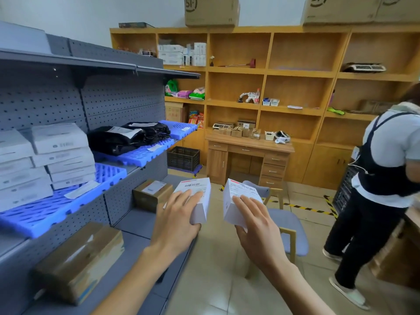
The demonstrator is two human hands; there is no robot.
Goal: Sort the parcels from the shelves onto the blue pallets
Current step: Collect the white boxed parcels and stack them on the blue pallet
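Left hand (179,220): grips a white box (197,198) from above, fingers curled over its top, thumb under the near end. The box top carries a shipping label with a red strip and a barcode; the print is too small to read.

Right hand (256,223): grips a second white box (238,202), fingers over its labelled top, thumb below. Its label has the same red strip and barcode, text illegible. Both boxes are held in the air in front of the grey shelf unit (127,98), just beside each other but apart.

Blue pallets (52,210): laid on the middle shelf. The near one bears a stack of white parcels (45,160) with small grey markings, possibly barcodes; a loose paper slip (81,189) lies before the stack. The far pallet (145,153) bears black bags (127,136) with white labels.

Lower shelf: two brown cartons, one near (79,262), taped, and one farther (152,194) with a white label.

Wooden shelving (268,71), back wall: cartons on top (211,11) printed "SF". Compartments hold white packets, coloured bags and small items.

Desk (247,155): small cartons, a scale, a white headset.

Right edge: a person (381,178) in a pale shirt with dark straps, turned away. A grey chair (288,226) stands below the hands.
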